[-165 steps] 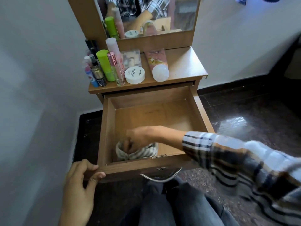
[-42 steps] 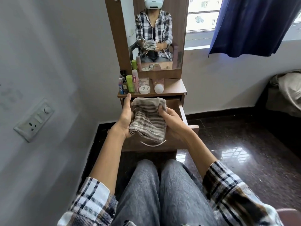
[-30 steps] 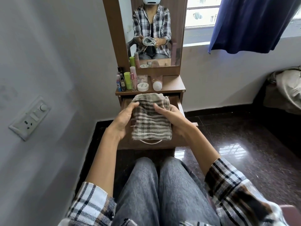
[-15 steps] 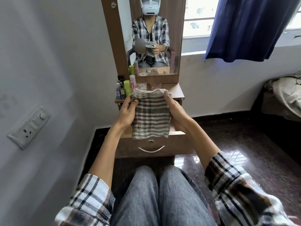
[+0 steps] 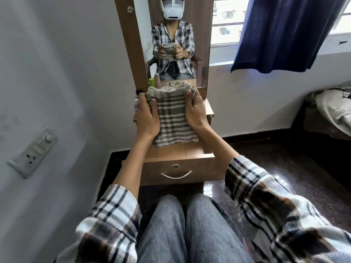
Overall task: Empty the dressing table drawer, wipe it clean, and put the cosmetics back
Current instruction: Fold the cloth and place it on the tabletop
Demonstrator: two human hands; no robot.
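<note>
The striped cloth (image 5: 173,114) hangs folded between both hands, held up above the open drawer (image 5: 182,168); the left hand (image 5: 147,118) grips its left edge, the right hand (image 5: 195,112) its right, thumbs pressed on the near face.

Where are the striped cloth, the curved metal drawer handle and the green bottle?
Striped grey and white cloth (image 5: 173,118): head view, middle of the folded face.
Curved metal drawer handle (image 5: 176,175): head view, centre of the bar.
Green bottle (image 5: 152,82): head view, visible top.
</note>
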